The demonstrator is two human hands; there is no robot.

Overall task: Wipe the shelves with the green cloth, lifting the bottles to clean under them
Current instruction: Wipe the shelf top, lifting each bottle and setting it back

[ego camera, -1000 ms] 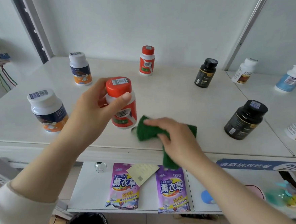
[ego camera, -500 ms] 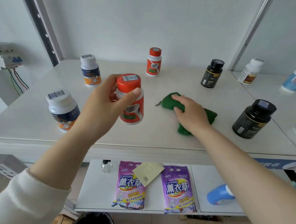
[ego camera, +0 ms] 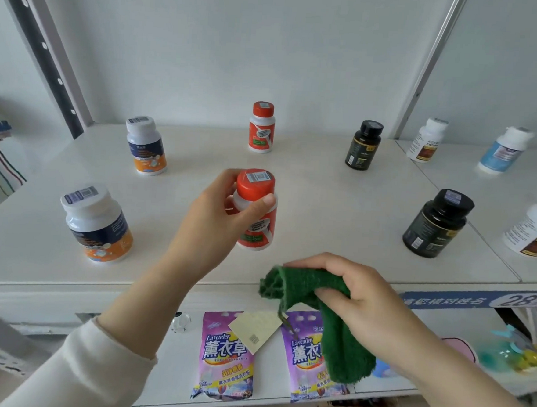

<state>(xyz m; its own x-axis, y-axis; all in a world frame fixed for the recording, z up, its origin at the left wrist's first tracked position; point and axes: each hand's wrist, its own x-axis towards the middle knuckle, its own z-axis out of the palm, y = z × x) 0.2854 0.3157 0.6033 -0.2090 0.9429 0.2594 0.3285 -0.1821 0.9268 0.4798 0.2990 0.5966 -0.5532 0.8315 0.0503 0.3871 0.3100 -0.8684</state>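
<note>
The left hand (ego camera: pixel 215 212) reaches in from a cream sleeve (ego camera: pixel 90 365), wrist bent a little. It holds the red bottle (ego camera: pixel 256 221) upright at the neck, with the thumb across the front just under the cap and the fingers curled behind. The bottle is over the front middle of the shelf (ego camera: pixel 324 207); I cannot tell whether its base touches the board.

The right hand (ego camera: pixel 359 295) is lower and nearer, at the shelf's front edge, its fingers closed round the bunched cloth (ego camera: pixel 343 345). The top of the cloth is level with that edge. The rest hangs down in front of the lower shelf (ego camera: pixel 166 377), over one of two purple bags (ego camera: pixel 224 356).

A wide bare stretch of board lies between the red bottle and the front black bottle (ego camera: pixel 436 223). To the left a white-capped bottle (ego camera: pixel 95 223) stands near the front edge. Three more bottles stand well back by the wall: a white-capped one (ego camera: pixel 145 145), a red one (ego camera: pixel 262 126) and a black one (ego camera: pixel 364 145). A seam on the right divides this shelf from its neighbour.
</note>
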